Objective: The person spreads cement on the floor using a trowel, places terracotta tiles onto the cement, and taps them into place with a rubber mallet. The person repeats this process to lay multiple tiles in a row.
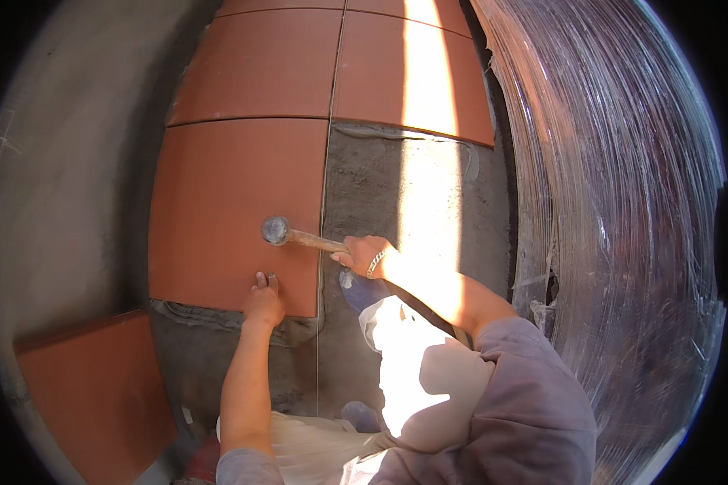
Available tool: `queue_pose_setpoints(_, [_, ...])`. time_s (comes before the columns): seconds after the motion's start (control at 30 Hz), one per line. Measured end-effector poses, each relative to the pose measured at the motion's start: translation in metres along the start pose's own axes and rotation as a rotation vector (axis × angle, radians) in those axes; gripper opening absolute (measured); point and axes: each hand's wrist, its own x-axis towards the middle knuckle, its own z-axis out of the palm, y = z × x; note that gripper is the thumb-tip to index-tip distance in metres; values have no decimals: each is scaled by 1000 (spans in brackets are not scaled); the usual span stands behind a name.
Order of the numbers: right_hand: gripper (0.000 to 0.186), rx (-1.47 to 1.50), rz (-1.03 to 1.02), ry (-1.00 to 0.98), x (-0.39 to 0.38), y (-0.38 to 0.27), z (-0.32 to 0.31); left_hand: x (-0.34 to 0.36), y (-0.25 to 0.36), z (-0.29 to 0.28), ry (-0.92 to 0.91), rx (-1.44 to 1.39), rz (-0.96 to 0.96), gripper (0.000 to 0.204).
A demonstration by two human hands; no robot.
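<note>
Fingers (260,279) of the left hand (265,303) are resting slightly apart on a square, terracotta-coloured floor tile (226,202), near its lower edge, and are gripping nothing visible; those of the right hand (362,252) are holding a grey, round-headed mallet (298,237) by its pale wooden handle. Reading from the left, a dull grey wall (65,162) is bounding the floor, and a second terracotta-coloured tile (97,388) is occupying the lower left, beside the wall. The first tile is lying on rough grey mortar (364,178), just below a row of matching tiles (259,65). The mallet's head is showing over its right half; from where I am standing, I cannot tell whether they are touching. A thin white string (317,364) is running below the tile's lower right corner. A silver-coloured chain bracelet (374,264) is circling the right wrist, above a blue shoe (360,293). Farther right, a bright sunlight band (429,194) is crossing the mortar, and clear, creased plastic film (615,202) is lining the far side.
</note>
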Motion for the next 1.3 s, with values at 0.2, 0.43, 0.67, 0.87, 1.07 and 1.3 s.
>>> queue_pose_setpoints(0.2, [55, -1, 41, -118, -3, -5, 3, 0, 1, -2, 17, 33, 34, 65])
queue_pose_setpoints(0.43, [54, -4, 22, -89, -8, -12, 5, 6, -3, 7, 48, 0, 21, 65])
queue_pose_setpoints(0.67, [55, -15, 47, -58, -12, -16, 16, 6, -5, 7, 62, -32, 21, 61])
queue_pose_setpoints(0.87, [55, 7, 28, -61, -19, -20, 15, 4, -3, 11, 104, -50, 51, 66])
queue_pose_setpoints(1.07, [49, 324, -119, 77, -51, -47, 4, -14, -5, -27, -23, -833, 363, 70])
queue_pose_setpoints(1.3, [53, 435, -426, 227, -82, -31, -12, -65, 15, -73, -10, -1795, 519, 32])
